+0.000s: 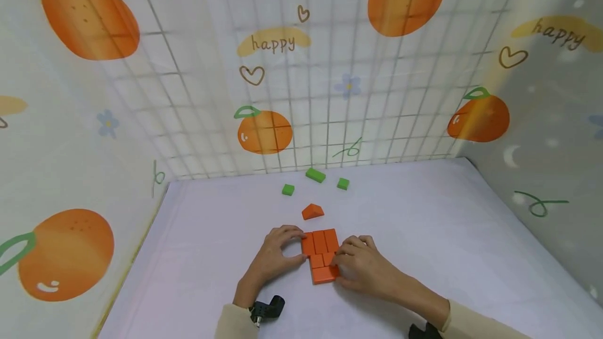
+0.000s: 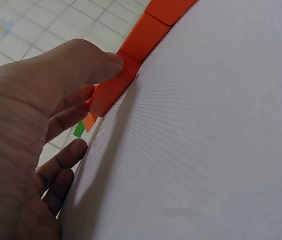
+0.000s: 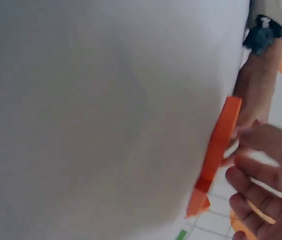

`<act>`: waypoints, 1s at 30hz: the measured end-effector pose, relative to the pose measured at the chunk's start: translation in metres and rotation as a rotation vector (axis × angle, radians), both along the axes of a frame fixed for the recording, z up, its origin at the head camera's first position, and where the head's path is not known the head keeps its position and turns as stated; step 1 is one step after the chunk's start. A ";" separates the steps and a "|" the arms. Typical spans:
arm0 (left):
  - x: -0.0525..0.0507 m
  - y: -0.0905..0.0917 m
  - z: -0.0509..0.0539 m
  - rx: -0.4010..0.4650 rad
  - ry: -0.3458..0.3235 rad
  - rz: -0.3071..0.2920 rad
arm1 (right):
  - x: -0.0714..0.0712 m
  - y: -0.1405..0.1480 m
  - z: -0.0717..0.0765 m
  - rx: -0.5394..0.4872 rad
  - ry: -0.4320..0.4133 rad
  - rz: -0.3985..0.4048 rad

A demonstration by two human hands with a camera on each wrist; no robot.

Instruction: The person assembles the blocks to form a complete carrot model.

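On the white table [image 1: 202, 255] I watch from afar, the left hand [image 1: 270, 256], thumb and fingers spread apart, touches flat orange blocks [image 1: 320, 245] from the left; the right hand [image 1: 366, 264] meets their right side with bent fingers, though I cannot tell if they pinch any. Beyond lie an orange wedge [image 1: 313, 212] and three green blocks [image 1: 315, 175].
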State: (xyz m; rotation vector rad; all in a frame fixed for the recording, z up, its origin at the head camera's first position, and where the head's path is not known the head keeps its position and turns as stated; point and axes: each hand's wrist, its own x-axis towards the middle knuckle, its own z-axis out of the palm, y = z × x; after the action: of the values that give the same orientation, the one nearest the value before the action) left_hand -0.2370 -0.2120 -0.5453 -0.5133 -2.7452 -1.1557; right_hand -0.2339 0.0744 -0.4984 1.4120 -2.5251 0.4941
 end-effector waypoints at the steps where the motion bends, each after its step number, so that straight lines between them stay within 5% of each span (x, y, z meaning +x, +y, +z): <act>1: 0.000 0.000 0.000 0.002 -0.003 0.000 | -0.002 0.000 0.003 -0.013 -0.020 -0.005; 8: 0.001 -0.002 0.001 -0.011 -0.024 0.011 | -0.040 -0.007 0.025 -0.067 -0.081 -0.112; 17: 0.002 -0.002 -0.001 0.007 -0.033 0.014 | -0.109 -0.036 0.027 -0.062 -0.217 -0.192; 30: 0.001 0.000 0.003 -0.003 -0.028 0.004 | -0.142 -0.064 0.011 0.015 -0.315 -0.159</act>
State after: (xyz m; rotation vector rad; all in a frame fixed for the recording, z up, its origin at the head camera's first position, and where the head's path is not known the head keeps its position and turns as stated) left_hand -0.2359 -0.2123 -0.5427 -0.4952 -2.7699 -1.1672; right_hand -0.3763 0.0104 -0.4878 1.2052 -2.8624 0.7181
